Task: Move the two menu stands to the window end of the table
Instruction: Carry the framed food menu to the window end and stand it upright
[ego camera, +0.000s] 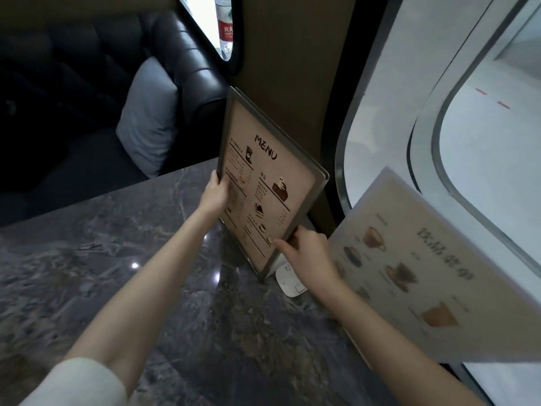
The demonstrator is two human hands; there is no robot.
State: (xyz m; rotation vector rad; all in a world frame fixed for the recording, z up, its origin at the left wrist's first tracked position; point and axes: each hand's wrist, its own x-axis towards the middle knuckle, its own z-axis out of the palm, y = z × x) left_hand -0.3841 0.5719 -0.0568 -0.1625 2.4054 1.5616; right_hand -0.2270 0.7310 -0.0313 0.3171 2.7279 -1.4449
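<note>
A framed menu stand (272, 171) headed "MENU" stands tilted at the far end of the grey marble table (181, 303), close to the brown wall beside the window. My left hand (215, 194) grips its left edge. My right hand (307, 253) holds its lower right corner, thumb on the front. A second menu stand (424, 273) with drink pictures stands to the right against the window, blurred, with no hand on it.
A white flat object (289, 281) lies on the table at the base of the held stand. A black leather sofa (181, 60) with a grey cushion (149, 121) sits beyond the table's far edge. A water bottle (225, 24) shows in a window opening above.
</note>
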